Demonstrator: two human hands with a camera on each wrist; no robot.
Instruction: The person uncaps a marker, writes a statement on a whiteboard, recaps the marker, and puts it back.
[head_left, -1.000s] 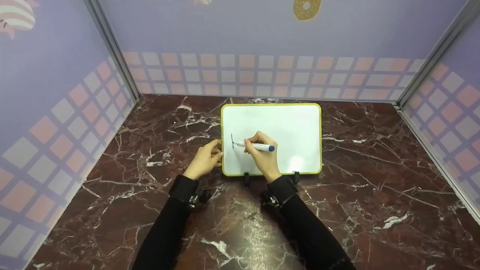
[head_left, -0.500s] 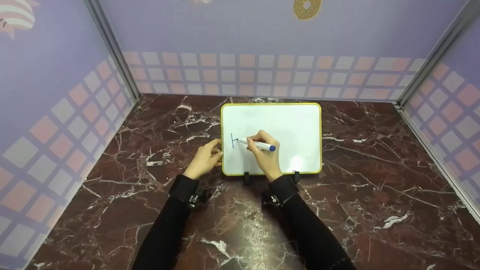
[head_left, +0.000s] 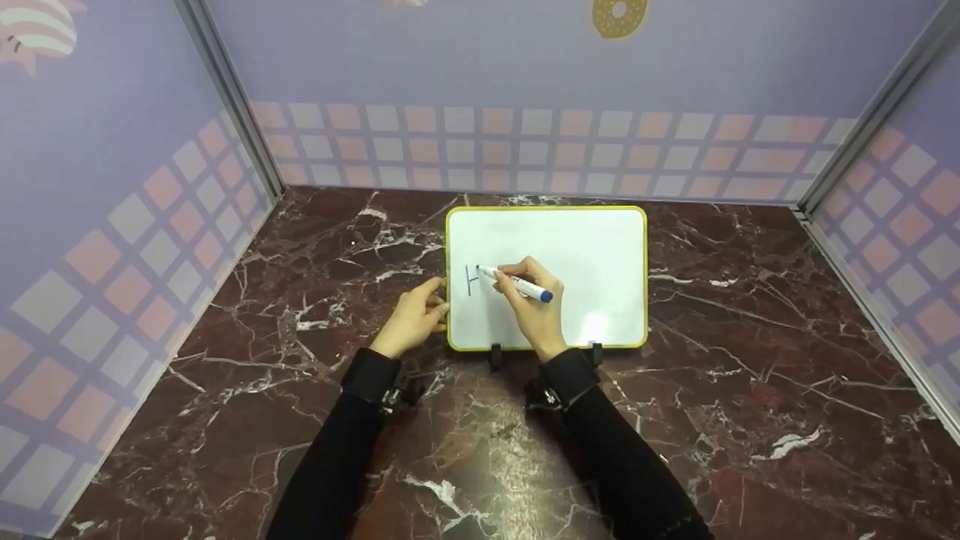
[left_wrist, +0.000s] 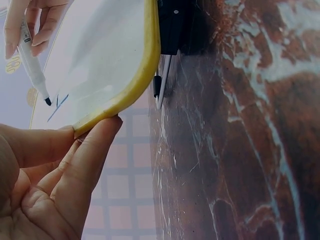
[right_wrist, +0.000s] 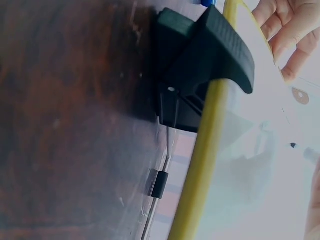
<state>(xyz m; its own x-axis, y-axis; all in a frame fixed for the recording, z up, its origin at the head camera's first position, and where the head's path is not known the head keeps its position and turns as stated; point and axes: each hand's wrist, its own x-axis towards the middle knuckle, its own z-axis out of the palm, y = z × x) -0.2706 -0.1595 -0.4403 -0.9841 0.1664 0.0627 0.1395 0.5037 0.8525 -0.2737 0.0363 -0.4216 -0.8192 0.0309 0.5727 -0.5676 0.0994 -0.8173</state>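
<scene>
My left fingers (left_wrist: 95,150) pinch the whiteboard (head_left: 555,236) at its side, probably to steady it on its black stand (head_left: 496,356) above the tabletop (head_left: 750,450), while my right fingers (left_wrist: 48,30) grip the marker (head_left: 529,289) behind its tip, likely keeping the nearby blue strokes (head_left: 469,282) visible.

Yellow-rimmed white board (head_left: 592,251), white marker (head_left: 527,287)

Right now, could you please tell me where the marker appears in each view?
Head: the marker is near the centre, in the right hand.
Left wrist: upper left, dark tip pointing down.
Right wrist: at the right edge, below mid-height, blurred and partly cut off.
Shared landmark: the whiteboard's yellow rim.
</scene>
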